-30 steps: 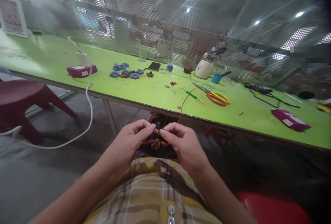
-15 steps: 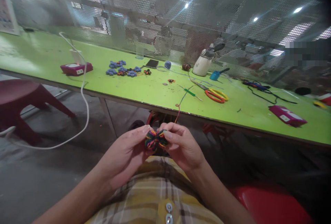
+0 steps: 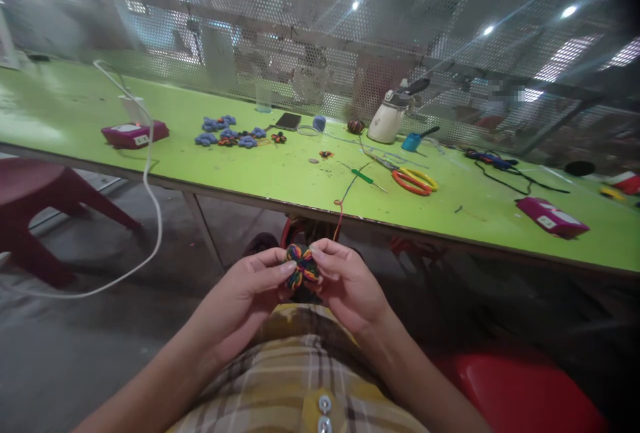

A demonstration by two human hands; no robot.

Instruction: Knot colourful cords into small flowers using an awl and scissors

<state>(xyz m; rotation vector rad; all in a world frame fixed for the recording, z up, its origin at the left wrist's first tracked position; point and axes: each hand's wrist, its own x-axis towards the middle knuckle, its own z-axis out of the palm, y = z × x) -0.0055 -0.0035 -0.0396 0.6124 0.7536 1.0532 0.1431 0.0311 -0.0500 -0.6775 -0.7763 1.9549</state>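
A multicoloured crocheted flower (image 3: 302,266) is pinched between my two hands, just off the table's front edge. My left hand (image 3: 257,281) grips its left side, with the thumb lying across the petals. At the right edge, my right hand (image 3: 345,277) holds it between thumb and fingers. A strand of yarn (image 3: 338,209) runs from behind my right hand up onto the table. Near that strand lies a crochet hook (image 3: 369,179) with a green handle. Scissors (image 3: 413,181) with red and yellow handles rest to its right.
On the green table (image 3: 250,176) are several blue flowers (image 3: 227,133), a dark phone (image 3: 289,121), a yarn ball (image 3: 355,127), a white jug (image 3: 387,118) and purple power sockets (image 3: 552,217). A white cable (image 3: 156,199) hangs over the edge at left. Stools (image 3: 45,206) stand on both sides.
My left thumb has shifted right, onto the flower's middle. The flower has turned so that its petals face me more openly. The view has swung slightly right.
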